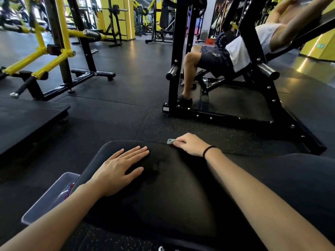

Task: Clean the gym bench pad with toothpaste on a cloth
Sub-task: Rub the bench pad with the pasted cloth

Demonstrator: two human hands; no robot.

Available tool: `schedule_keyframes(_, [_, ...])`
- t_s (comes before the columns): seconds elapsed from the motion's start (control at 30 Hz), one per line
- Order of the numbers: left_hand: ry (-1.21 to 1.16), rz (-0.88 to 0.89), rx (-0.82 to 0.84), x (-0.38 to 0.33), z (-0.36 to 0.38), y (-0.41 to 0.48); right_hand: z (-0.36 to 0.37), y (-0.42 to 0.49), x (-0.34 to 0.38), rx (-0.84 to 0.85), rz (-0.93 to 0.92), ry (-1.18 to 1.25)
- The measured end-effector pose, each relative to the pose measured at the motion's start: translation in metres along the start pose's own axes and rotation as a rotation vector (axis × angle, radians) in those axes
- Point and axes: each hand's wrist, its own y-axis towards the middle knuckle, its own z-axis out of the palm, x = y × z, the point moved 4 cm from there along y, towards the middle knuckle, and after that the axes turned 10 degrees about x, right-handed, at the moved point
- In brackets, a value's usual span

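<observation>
limp grey-green cloth (170,141) on soft black gym bench pad (172,187).
fingers of your right hand (190,144) pinch it bunched; left hand (117,171) lies flat, fingers straight.

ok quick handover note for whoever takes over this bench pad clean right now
Left hand: open, flat on the black padded bench pad.
Right hand: holds the small grey-green cloth at the pad's far right edge.
Grey plastic bin sits on the floor left of the pad; its contents are hard to make out.
Done: faint smears mid-pad suggest some wiping.
Left: probably the rest of the pad.
</observation>
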Motion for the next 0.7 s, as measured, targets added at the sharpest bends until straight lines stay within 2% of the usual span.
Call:
schedule_keyframes(0.17, [0.004,-0.009,-0.003,-0.001,0.001,-0.001,-0.021,-0.053,-0.072,-0.062,0.042,-0.077])
schedule_keyframes(0.4, [-0.007,-0.013,-0.008,-0.002,0.002,-0.001,-0.053,-0.137,-0.160,-0.181,0.341,-0.083])
schedule_keyframes(0.53, [0.018,-0.025,0.000,-0.002,0.004,0.000,-0.045,-0.132,-0.143,-0.242,0.414,-0.067])
schedule_keyframes(0.7, [0.031,-0.018,-0.004,-0.002,0.005,0.000,-0.022,-0.076,-0.048,-0.217,0.248,-0.094])
